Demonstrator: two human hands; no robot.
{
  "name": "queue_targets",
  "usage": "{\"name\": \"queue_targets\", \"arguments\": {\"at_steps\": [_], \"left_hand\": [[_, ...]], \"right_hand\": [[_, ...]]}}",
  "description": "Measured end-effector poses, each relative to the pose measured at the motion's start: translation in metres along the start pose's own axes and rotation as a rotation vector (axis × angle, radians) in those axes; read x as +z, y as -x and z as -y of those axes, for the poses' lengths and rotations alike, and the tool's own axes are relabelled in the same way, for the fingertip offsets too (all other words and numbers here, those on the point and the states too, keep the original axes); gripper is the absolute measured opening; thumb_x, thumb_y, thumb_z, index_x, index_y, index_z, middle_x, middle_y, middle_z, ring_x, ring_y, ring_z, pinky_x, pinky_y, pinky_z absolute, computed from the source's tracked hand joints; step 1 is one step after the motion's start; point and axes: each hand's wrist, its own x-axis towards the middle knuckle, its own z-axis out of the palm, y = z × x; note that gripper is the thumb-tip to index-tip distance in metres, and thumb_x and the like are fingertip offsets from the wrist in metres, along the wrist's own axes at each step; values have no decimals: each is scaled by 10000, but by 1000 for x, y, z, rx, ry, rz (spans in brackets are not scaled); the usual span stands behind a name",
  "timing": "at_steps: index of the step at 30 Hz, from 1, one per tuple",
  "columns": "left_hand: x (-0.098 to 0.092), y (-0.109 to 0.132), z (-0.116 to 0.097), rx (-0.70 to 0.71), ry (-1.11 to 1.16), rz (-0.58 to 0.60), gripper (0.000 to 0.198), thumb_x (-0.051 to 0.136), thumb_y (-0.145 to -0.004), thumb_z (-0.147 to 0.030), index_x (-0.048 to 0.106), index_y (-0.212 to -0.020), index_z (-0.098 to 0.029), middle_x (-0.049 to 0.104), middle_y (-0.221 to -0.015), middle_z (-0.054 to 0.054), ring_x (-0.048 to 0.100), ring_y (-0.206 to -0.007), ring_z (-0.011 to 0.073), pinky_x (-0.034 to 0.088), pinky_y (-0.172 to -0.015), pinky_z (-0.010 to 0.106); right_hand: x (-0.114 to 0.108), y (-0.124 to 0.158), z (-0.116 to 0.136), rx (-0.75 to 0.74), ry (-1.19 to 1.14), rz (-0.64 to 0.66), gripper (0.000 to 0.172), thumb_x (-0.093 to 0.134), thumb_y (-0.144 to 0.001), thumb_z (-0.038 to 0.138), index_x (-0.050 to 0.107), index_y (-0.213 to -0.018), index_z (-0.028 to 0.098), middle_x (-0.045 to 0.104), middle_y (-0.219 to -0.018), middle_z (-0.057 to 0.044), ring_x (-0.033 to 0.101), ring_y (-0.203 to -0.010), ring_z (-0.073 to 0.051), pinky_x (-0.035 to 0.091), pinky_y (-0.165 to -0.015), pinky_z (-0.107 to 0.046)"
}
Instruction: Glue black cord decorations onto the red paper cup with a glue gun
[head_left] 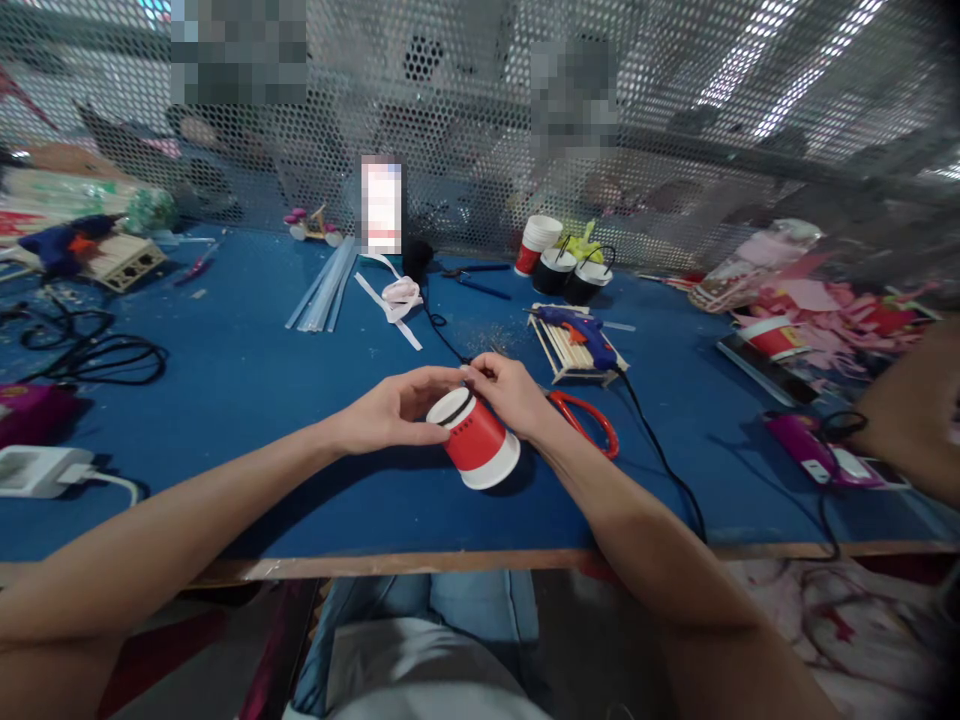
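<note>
A red and white paper cup lies tilted above the blue table, held between both hands. My left hand grips its closed end with thumb and fingers curled round it. My right hand pinches a thin dark band at the top of that end. Red-handled scissors lie on the table just right of my right wrist.
A blue glue gun rests on a bundle of wooden sticks, its black cord running to the front edge. Several cups stand at the back. Cables and a white adapter lie left; pink paper clutter lies right. A mesh screen closes the back.
</note>
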Motion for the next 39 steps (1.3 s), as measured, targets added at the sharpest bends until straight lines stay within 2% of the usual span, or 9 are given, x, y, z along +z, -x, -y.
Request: {"name": "queue_targets", "arguments": {"at_steps": [5, 13, 21, 25, 30, 32, 34, 36, 39], "left_hand": [[0, 1, 0, -2, -21, 31, 585, 694, -691, -119, 507, -1238, -210, 516, -1310, 111, 496, -1195, 251, 382, -1012, 414], [-2, 1, 4, 24, -82, 56, 572, 677, -699, -98, 506, -1228, -232, 498, -1315, 97, 468, -1221, 227, 360, -1038, 417], [-3, 1, 2, 92, -220, 70, 526, 660, -712, -128, 523, -1205, -251, 439, -1187, 80, 494, -1146, 218, 400, -997, 413], [-2, 1, 3, 102, -240, 63, 514, 669, -704, -132, 528, -1181, -264, 416, -1157, 64, 512, -1106, 202, 418, -978, 400], [-6, -1, 4, 113, -248, -25, 458, 712, -662, -147, 558, -1087, -220, 454, -1150, 64, 540, -1054, 189, 434, -952, 375], [-9, -2, 3, 111, -232, -82, 440, 720, -658, -159, 554, -1063, -193, 480, -1166, 78, 541, -1053, 190, 419, -963, 383], [-12, -2, 2, 69, -215, -130, 441, 721, -664, -177, 538, -1065, -166, 532, -1128, 92, 554, -1030, 193, 412, -960, 403], [-14, -3, 1, 16, -208, -153, 445, 719, -670, -191, 529, -1070, -145, 580, -1064, 91, 570, -1000, 193, 412, -951, 413], [-15, -3, 0, -4, -219, -153, 420, 718, -672, -203, 536, -1046, -142, 600, -1046, 77, 579, -984, 183, 412, -945, 394]], "right_hand": [[1, -1, -1, -10, -10, 61, 207, 528, -785, 357, 528, -703, 168, 533, -654, 11, 461, -610, -113, 370, -555, -248], [1, -1, 2, 0, -8, 105, 195, 530, -787, 341, 545, -704, 165, 530, -654, 19, 462, -610, -105, 365, -553, -238], [1, -2, 1, 23, -20, 105, 227, 539, -789, 368, 548, -685, 165, 516, -626, 30, 444, -579, -94, 360, -550, -241], [1, -3, -1, 3, 24, 89, 237, 555, -788, 384, 566, -702, 163, 555, -653, 9, 492, -607, -107, 390, -578, -252], [-9, 1, 1, 60, -47, 61, 305, 534, -807, 454, 560, -830, 151, 616, -724, -40, 567, -639, -129, 455, -620, -278], [-16, 3, 3, 32, -123, 144, 345, 516, -813, 489, 551, -918, 162, 637, -837, -63, 596, -729, -143, 481, -671, -292], [-21, 6, 5, -22, -159, 281, 408, 555, -789, 494, 525, -1051, 183, 621, -998, -81, 602, -875, -167, 492, -754, -319], [-22, 9, 8, -61, -129, 375, 548, 629, -743, 467, 456, -1195, 208, 569, -1143, -90, 566, -1018, -193, 475, -847, -353], [-20, 12, 11, -95, -29, 383, 697, 679, -709, 428, 372, -1305, 237, 507, -1251, -89, 501, -1130, -213, 423, -941, -393]]}}
